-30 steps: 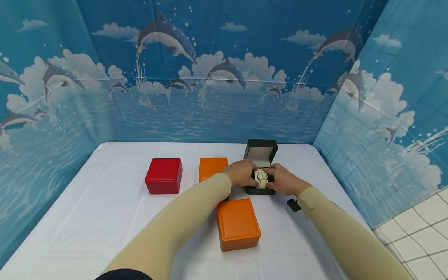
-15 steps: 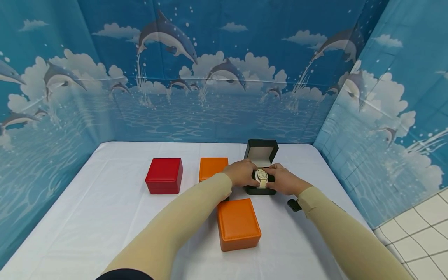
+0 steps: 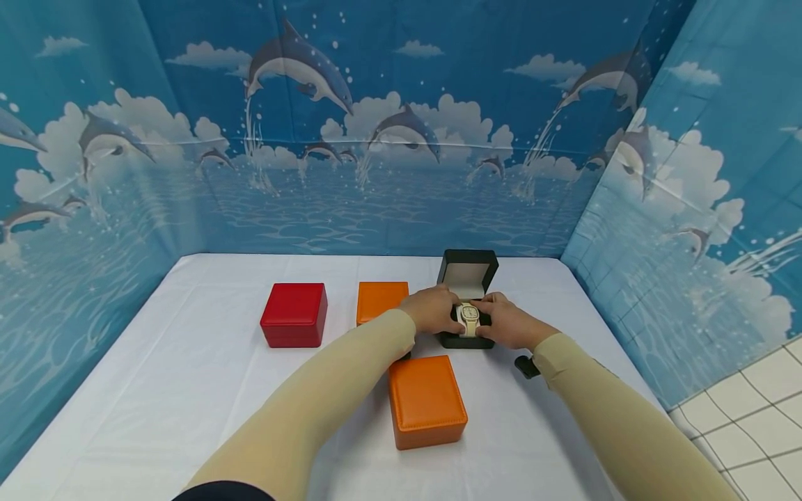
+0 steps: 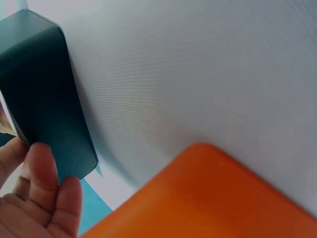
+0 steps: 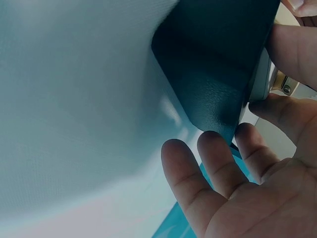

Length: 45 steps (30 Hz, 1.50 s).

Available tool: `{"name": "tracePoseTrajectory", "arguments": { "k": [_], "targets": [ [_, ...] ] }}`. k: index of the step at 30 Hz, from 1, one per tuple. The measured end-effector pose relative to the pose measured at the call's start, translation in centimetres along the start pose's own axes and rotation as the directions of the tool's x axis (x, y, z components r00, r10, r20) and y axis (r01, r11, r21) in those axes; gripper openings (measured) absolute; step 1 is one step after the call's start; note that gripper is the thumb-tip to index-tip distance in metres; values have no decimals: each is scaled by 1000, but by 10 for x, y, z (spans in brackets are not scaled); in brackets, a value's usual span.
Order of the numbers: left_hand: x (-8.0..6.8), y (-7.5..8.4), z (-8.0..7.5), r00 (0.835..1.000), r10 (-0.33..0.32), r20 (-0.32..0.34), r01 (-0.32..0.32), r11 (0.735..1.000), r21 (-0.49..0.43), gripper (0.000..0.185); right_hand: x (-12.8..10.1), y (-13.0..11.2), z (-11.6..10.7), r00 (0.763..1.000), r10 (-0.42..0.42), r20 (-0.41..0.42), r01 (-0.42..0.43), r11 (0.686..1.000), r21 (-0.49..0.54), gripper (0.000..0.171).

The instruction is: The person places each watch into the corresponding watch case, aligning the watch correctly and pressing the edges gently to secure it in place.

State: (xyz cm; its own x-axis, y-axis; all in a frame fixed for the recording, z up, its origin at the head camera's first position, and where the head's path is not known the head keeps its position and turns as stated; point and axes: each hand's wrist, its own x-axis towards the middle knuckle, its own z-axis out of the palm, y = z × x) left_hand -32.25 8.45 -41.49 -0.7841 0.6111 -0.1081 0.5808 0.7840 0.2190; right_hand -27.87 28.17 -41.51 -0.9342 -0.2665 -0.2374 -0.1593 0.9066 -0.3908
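Blue backdrop walls (image 3: pixel 401 139) printed with dolphins and clouds stand around a table under a white cloth (image 3: pixel 188 390). Right of the centre of the head view sits a black watch box (image 3: pixel 466 292), its lid upright and the pale lining showing. A cream watch (image 3: pixel 470 319) lies across the box's base, wrapped on its cushion.

Both hands meet over this watch. The left hand (image 3: pixel 432 309) holds it from the left side with curled fingers, and the right hand (image 3: pixel 507 323) pinches it from the right. In the right wrist view the thumb and forefinger close on the metal case (image 5: pixel 260 79), while the other fingers (image 5: pixel 218 168) stay loose under the box wall.

The watch looks light. Its case is hard and probably smooth, so it may slip, and the glass could scratch. The strap seems soft, so I judge the sides of the case or the cushion as the better place to take hold.

A red box (image 3: pixel 294 314) and an orange box (image 3: pixel 380 299) stand to the left; another orange box (image 3: pixel 426 400) lies nearer, below the hands.
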Motion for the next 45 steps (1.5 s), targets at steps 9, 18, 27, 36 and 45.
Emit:
{"name": "tracePoseTrajectory", "arguments": {
  "k": [9,18,27,36,45],
  "targets": [
    [-1,0,1,1000,5,3,-5,1000,18,59,-1,-1,0,1000,12,12,-13,1000,16,67],
    [-5,2,-2,1000,0,13,0,1000,4,59,-2,-1,1,1000,8,10,-8,1000,12,66],
    [-5,2,-2,1000,7,10,-7,1000,-1,57,-5,-2,1,1000,5,7,-5,1000,14,67],
    [3,-1,-3,999,16,35,-15,999,-28,56,-7,-4,-4,1000,-11,9,11,1000,-24,67],
    [2,-6,-14,999,14,40,-12,998,-58,51,-9,-4,-8,1000,0,27,1,999,-49,75]
  ]
}}
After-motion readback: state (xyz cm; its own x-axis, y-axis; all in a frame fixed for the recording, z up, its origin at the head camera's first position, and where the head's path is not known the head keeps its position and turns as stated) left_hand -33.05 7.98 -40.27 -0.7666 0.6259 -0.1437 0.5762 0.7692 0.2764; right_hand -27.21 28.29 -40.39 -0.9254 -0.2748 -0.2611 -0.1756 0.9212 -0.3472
